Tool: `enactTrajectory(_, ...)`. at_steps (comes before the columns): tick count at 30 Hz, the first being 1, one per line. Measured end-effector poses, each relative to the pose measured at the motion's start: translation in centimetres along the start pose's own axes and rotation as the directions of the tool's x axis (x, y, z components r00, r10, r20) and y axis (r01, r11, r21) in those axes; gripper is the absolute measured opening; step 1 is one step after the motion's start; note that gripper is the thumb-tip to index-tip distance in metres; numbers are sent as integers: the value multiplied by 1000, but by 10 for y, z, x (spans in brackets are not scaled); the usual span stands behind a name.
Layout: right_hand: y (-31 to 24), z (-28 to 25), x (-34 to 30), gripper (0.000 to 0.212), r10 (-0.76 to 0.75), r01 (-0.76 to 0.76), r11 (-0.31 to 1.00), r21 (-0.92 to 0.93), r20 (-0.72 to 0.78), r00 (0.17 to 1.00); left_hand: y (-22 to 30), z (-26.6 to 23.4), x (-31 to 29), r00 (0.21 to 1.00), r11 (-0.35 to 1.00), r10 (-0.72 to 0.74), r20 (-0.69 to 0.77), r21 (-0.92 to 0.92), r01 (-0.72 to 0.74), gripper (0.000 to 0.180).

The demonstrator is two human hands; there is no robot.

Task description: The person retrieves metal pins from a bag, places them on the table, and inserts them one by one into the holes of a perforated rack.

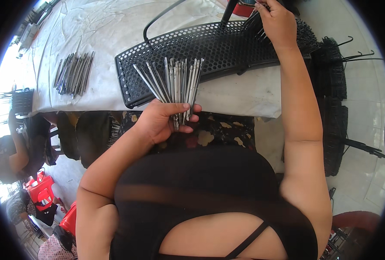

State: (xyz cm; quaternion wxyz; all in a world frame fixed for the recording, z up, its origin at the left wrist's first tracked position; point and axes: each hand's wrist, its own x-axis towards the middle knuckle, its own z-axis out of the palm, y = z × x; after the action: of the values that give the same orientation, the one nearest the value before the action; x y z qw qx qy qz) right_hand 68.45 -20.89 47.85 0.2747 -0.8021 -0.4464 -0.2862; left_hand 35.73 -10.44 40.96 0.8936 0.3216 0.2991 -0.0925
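White-draped desk [101, 26] is carrying a black perforated tray [188, 39], and I'm seeing left fingers [177, 108] clasping fanned metal rods [177, 80], long axes pointing forward toward the tray, right hand [280, 24] farther off, grip unreadable.

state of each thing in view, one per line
left hand, closed around held strips
held strips, fanned out
right hand, at top edge, grip unclear
strip pile, lying on cloth
black tray, perforated, resting on cloth
cloth, spread, creased
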Motion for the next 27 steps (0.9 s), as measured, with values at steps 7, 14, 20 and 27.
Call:
enactTrajectory(7,6,8,6,22,80,-86,994,-70,-84,993,0,4,4,1000,999,-7,-1,32,7,23)
enactTrajectory(14,2,-10,5,21,3,-6,1000,27,112,994,0,9,5,1000,998,5,-18,66,-4,15)
enactTrajectory(20,0,-5,8,23,164,-242,887,393,222,961,-3,2,6,1000,998,24,-2,64,-24,16)
enactTrajectory(27,11,3,1,28,-80,68,981,181,56,995,-4,4,9,998,993,28,-60,113,-22,17)
